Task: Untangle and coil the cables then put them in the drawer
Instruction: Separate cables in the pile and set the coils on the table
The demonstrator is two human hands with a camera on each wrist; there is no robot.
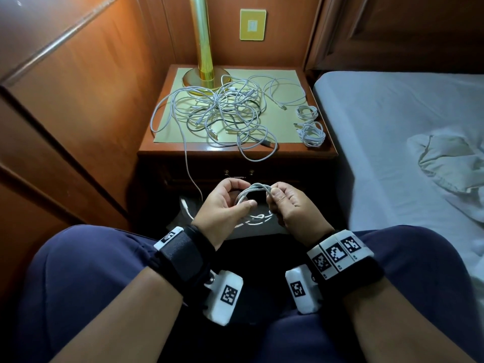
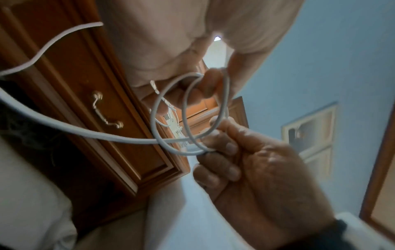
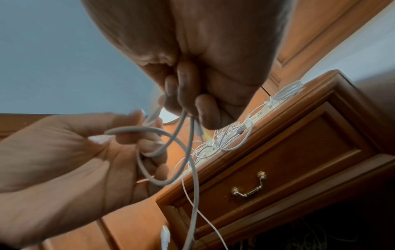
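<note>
While the blue-sheeted bed [image 1: 392, 121] fills the 3 o'clock side, the brown wooden nightstand surface [image 1: 319, 150] stands at 12 o'clock with its brass-handled drawer [image 3: 278, 169] closed. On the surface's pale mat lies a big tangle of white cables [image 1: 222, 111], against the gold lamp base [image 1: 193, 79]. At the mat's 3 o'clock edge sit two small coiled white cables [image 1: 310, 124]. Below the drawer, over the lap, both hands hold a partly wound white cable loop [image 1: 252, 195]: the left hand [image 1: 222, 208], its grip curled around the loop's 9 o'clock side, and the right hand [image 1: 293, 205], its grip pinching the 3 o'clock side. The cable's tail climbs to the tangle.
</note>
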